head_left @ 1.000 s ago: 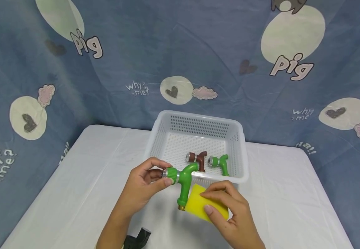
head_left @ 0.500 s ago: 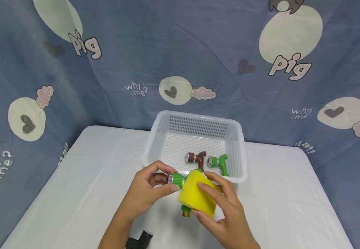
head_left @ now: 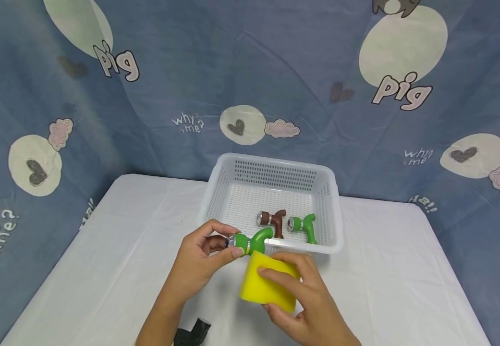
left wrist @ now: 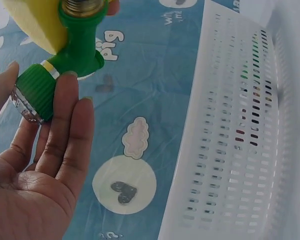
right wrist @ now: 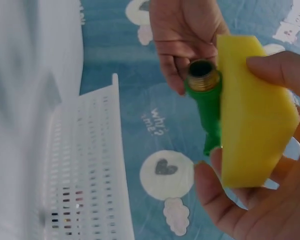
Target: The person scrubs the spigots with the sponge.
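A green faucet (head_left: 259, 239) with a ribbed collar and a brass threaded end (right wrist: 203, 80) is held up in front of the basket. My left hand (head_left: 202, 262) pinches it by the collar end, thumb on the near side. With my right hand (head_left: 303, 293) I grip a yellow sponge (head_left: 267, 283), laid against the faucet's body and hiding its lower part in the head view. In the left wrist view the sponge (left wrist: 37, 22) lies along the far side of the green body (left wrist: 82, 42). The right wrist view shows the sponge (right wrist: 252, 115) bent between thumb and fingers.
Behind the hands stands a white perforated basket (head_left: 271, 180) holding a brown faucet (head_left: 274, 221) and another green faucet (head_left: 305, 226). A black angled piece (head_left: 195, 331) shows beside the left forearm. White cloth (head_left: 154, 211) covers the table; a printed blue curtain (head_left: 250, 57) hangs behind.
The sponge went from beside the faucet's lower end up over its body, then back down, uncovering the curved top. The left hand and faucet shifted slightly right and down, then returned.
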`<state>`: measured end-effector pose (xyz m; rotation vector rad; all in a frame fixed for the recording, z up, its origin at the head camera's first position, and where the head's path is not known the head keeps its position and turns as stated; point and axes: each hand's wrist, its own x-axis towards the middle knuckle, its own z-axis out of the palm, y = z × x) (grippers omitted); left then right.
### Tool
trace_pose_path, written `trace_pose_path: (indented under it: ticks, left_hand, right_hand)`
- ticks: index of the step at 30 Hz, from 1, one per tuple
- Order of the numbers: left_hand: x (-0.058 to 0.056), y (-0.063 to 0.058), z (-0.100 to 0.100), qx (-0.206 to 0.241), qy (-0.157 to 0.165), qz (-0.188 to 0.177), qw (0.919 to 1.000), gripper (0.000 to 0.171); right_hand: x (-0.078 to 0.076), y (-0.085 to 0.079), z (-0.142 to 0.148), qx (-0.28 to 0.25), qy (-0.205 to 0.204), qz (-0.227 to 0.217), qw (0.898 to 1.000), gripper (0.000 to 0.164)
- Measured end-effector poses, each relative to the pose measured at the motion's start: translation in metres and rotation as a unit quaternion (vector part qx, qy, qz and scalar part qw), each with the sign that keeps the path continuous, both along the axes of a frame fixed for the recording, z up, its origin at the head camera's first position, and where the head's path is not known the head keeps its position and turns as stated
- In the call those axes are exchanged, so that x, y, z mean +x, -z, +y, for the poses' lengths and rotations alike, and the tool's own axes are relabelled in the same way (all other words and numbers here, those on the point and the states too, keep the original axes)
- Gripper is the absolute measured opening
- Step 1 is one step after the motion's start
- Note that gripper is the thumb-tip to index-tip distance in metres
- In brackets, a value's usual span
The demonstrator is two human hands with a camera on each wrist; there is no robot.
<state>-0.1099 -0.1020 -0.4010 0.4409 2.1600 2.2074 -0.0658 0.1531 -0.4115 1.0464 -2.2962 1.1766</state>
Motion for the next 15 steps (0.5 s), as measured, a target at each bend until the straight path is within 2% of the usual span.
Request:
trace_pose_path:
  ticks: [3, 5, 7, 11, 15]
  left_hand:
    - [-0.0006, 0.0001, -0.0009, -0.007, -0.007, 0.006, 0.9999, 0.033]
    - [-0.0010, 0.0000, -0.0013, -0.013, -0.009, 0.012, 0.9998, 0.033]
    - [-0.0014, -0.0004, -0.0015, -0.022, -0.010, 0.020, 0.9995, 0.033]
    - [-0.0004, -0.0025, -0.0010, -0.051, 0.007, 0.044, 0.9977, 0.037]
    - [0.0033, -0.0053, 0.0010, -0.074, 0.066, 0.065, 0.9930, 0.040]
  right_hand:
    - [0.0020, -0.0008, 0.0012, -0.002, -0.026, -0.026, 0.999, 0.051]
    - [0.0027, -0.0010, 0.0017, -0.031, -0.040, -0.029, 0.998, 0.051]
    - [0.0036, -0.0011, 0.0023, -0.069, -0.035, -0.021, 0.997, 0.050]
    - [0.0025, -0.0010, 0.0019, -0.131, 0.016, 0.023, 0.991, 0.046]
    - [0.0002, -0.0025, 0.0007, -0.125, 0.078, 0.052, 0.988, 0.043]
